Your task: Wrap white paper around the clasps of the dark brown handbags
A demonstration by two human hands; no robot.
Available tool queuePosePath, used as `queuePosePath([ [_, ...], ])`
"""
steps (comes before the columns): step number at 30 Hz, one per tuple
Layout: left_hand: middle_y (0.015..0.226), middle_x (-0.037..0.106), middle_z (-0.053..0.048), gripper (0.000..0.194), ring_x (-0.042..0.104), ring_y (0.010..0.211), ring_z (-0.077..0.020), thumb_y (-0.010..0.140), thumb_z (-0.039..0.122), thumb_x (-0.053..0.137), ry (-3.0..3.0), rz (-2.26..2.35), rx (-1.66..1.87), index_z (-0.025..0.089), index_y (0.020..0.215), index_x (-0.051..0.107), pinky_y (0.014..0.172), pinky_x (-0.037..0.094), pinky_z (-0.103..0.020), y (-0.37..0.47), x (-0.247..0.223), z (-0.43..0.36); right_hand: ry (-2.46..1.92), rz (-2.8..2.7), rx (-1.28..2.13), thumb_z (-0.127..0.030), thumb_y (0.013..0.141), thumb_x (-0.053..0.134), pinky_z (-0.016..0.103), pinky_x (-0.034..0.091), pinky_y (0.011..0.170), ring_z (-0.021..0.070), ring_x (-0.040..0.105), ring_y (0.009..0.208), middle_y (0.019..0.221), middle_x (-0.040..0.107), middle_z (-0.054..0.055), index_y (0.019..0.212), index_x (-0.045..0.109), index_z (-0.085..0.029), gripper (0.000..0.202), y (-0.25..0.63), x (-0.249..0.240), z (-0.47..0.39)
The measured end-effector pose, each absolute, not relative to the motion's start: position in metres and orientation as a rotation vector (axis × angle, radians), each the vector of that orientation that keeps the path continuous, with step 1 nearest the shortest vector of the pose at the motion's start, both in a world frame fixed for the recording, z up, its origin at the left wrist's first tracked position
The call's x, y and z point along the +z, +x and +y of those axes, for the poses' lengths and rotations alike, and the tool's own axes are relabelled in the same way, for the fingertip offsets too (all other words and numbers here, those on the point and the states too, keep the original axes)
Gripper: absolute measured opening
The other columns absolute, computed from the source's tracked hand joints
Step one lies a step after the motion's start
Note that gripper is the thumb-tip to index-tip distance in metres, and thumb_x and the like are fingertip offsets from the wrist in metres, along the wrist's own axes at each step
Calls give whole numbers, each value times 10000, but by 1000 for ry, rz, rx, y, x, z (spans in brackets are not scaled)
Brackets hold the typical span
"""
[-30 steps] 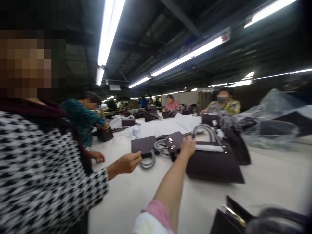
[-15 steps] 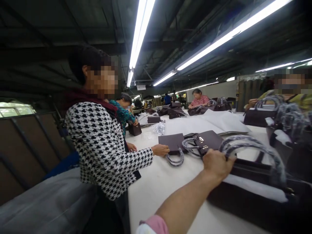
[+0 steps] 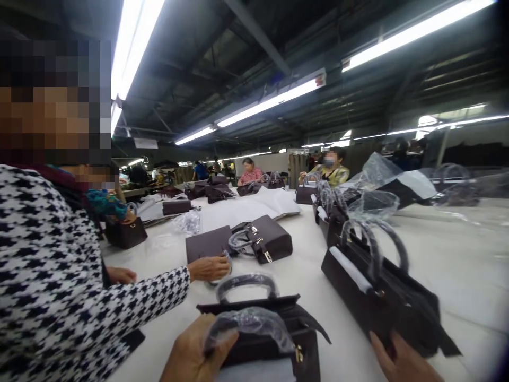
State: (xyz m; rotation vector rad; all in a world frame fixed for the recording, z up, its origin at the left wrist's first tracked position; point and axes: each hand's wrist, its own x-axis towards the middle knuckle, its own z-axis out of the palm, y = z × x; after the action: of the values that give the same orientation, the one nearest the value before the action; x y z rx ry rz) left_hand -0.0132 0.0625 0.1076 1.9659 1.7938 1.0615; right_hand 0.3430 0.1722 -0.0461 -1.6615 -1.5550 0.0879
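My left hand point(image 3: 196, 347) is closed round the plastic-wrapped handle of a dark handbag point(image 3: 310, 345) at the bottom centre. That bag has a gold clasp and a loose dark strap at its right. At the lower right, my right hand point(image 3: 401, 355) has its fingers apart and touches the lower side of a second dark handbag point(image 3: 382, 297), which stands upright with white padding along its top edge. Behind them a dark bag with gold fittings point(image 3: 274, 239) lies on the white table point(image 3: 310, 289).
A co-worker in a houndstooth jacket point(image 3: 51, 265) stands at the left, one hand point(image 3: 209, 268) at a flat dark bag point(image 3: 207, 241). More wrapped bags stand in a row at the right, near clear plastic point(image 3: 379, 170). White sheets point(image 3: 254, 207) lie farther back.
The view has swung right. A bag held by its wrapped handle now shows at the bottom centre, and my right hand has come into view beside the other bag. The co-worker appears nearer.
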Motion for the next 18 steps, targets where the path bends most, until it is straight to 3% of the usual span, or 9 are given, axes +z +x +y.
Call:
queuePosePath([
  [2,833,651,-15,188,602,770,-199,711,348,592,2013,1707,992,284,879,646,694,474,-240,-19,110,63,-1764,-1607,69,-436,797,445,344,404,439,259,583,515,612,601,83,683,589,-209,291,340,-52,202],
  [5,926,652,-31,258,599,872,-215,708,321,601,1942,1677,929,279,958,642,794,466,-273,-24,115,66,-1964,-1715,7,-439,821,386,338,397,490,274,592,534,549,579,97,697,562,-170,345,332,-57,256],
  [13,866,657,-15,267,588,822,-189,770,394,506,1804,1687,767,222,899,664,809,435,-277,-23,124,87,-1969,-1799,137,-423,829,369,363,397,570,333,616,759,775,616,230,964,570,-47,447,331,-46,341],
  [15,859,649,5,296,580,815,-163,805,412,456,1838,1693,712,213,910,648,792,434,-255,-21,126,88,-1912,-1786,161,-415,815,420,367,426,612,325,613,806,839,627,214,1059,534,-67,440,327,-38,331],
  [18,845,647,11,344,578,804,-145,834,436,403,1853,1696,703,196,884,643,748,435,-229,-17,127,88,-1713,-1753,280,-416,836,419,332,474,684,242,629,806,879,651,102,1088,512,-163,369,313,-22,280],
])
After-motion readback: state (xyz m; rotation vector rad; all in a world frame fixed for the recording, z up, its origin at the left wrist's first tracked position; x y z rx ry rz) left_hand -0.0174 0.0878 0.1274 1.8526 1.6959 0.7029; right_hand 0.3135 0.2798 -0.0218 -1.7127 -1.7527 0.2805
